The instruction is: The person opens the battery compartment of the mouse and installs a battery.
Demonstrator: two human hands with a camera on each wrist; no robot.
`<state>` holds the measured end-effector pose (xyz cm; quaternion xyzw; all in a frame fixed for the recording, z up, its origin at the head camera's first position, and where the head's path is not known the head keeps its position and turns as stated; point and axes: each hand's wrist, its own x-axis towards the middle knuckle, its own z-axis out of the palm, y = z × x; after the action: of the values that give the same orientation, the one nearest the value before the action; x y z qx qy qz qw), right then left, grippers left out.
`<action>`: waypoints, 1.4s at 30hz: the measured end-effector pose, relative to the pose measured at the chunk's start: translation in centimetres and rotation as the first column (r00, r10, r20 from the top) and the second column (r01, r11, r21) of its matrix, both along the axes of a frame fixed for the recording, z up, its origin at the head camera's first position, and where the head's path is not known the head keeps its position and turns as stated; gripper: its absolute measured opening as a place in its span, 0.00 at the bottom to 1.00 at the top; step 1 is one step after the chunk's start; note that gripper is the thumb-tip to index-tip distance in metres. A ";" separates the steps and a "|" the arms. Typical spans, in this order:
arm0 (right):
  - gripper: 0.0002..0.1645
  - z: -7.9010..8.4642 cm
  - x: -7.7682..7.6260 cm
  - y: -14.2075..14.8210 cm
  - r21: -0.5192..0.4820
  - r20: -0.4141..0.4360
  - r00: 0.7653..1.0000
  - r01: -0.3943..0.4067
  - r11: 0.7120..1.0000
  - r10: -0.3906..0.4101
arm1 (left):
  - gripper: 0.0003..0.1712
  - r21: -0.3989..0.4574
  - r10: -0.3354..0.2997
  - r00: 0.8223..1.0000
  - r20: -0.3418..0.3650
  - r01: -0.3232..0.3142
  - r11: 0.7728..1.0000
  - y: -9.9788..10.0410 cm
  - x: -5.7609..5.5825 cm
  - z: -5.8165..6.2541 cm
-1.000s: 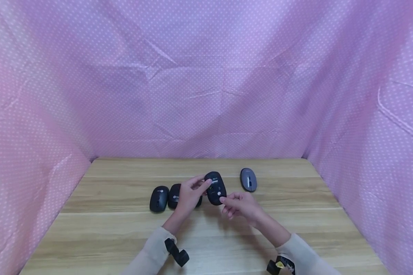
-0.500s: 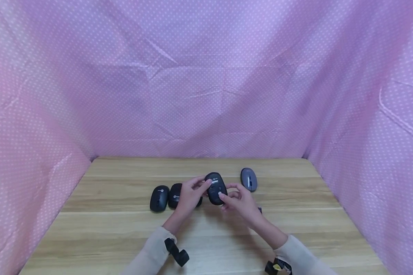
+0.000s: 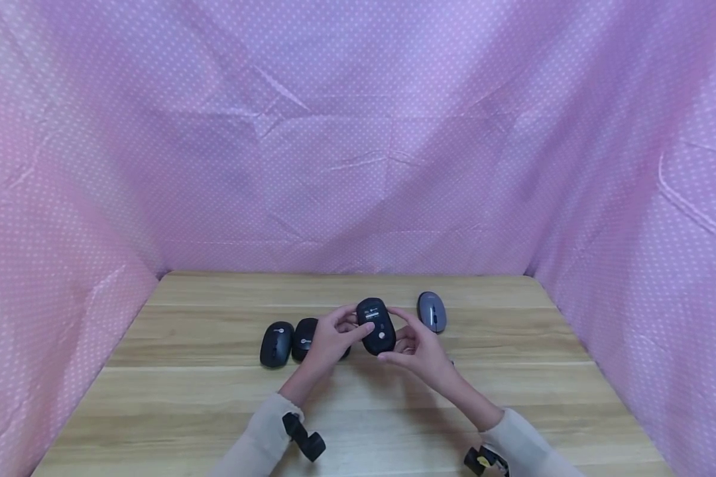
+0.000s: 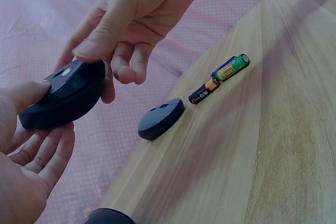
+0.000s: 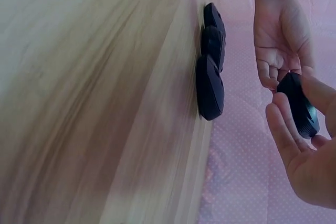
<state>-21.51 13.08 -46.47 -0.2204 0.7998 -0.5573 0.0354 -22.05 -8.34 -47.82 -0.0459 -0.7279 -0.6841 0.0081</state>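
Note:
A black computer mouse (image 3: 377, 324) is held above the table with its underside, which bears a white label and a pale round spot, facing the head camera. My left hand (image 3: 336, 336) grips its left side, the thumb lying across the underside. From the right, my right hand (image 3: 420, 348) holds the same mouse, thumb at the lower edge and index finger at the upper right. In the right wrist view, the mouse (image 5: 298, 104) sits between both hands. The left wrist view shows fingers of my left hand (image 4: 52, 156) beneath it.
A grey mouse (image 3: 432, 312) lies at the back right. Near it are a green battery (image 4: 232, 68) and a dark battery with an orange end (image 4: 203, 91). Three black mice (image 5: 210, 87) stand in a row at left, partly behind my left hand. Pink dotted cloth (image 3: 358, 165) surrounds the table.
My right thumb has shifted from the underside to the mouse's lower edge, and the right fingers have spread up its side. My left thumb has slid lower across the underside.

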 end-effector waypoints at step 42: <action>0.41 -0.2 -0.3 0.4 -0.081 -0.003 1.000 0.028 0.996 -0.029 | 0.28 -0.019 -0.025 0.999 -0.031 0.024 1.000 0.7 0.0 0.0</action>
<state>-21.78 13.48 -46.68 -0.2114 0.7799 -0.5889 0.0166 -22.07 -7.64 -47.82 -0.0657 -0.7334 -0.6766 0.0107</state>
